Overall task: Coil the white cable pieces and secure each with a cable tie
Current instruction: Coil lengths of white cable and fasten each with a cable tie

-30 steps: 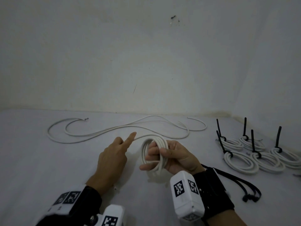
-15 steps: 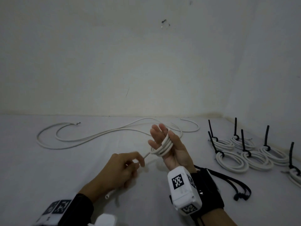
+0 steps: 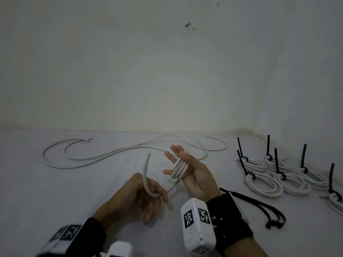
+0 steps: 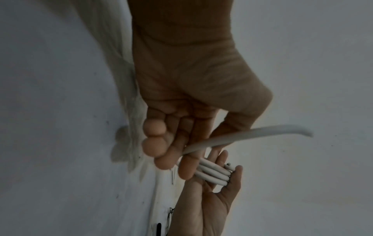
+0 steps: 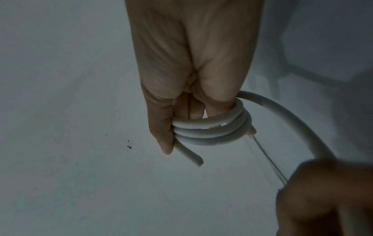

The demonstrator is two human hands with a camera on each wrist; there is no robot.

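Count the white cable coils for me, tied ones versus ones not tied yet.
Tied coils: 6
Untied coil, wound on the right hand: 1
Total: 7

Bare, dim room corner, kind not clear: plain white wall (image 3: 130, 71) marked by scuffs, meeting a white sheet-like surface (image 3: 55, 191). Beyond the fingers, loose white cable (image 3: 111, 154); right of them, tied cable coils (image 3: 263, 182) and spare black ties (image 3: 259, 206).
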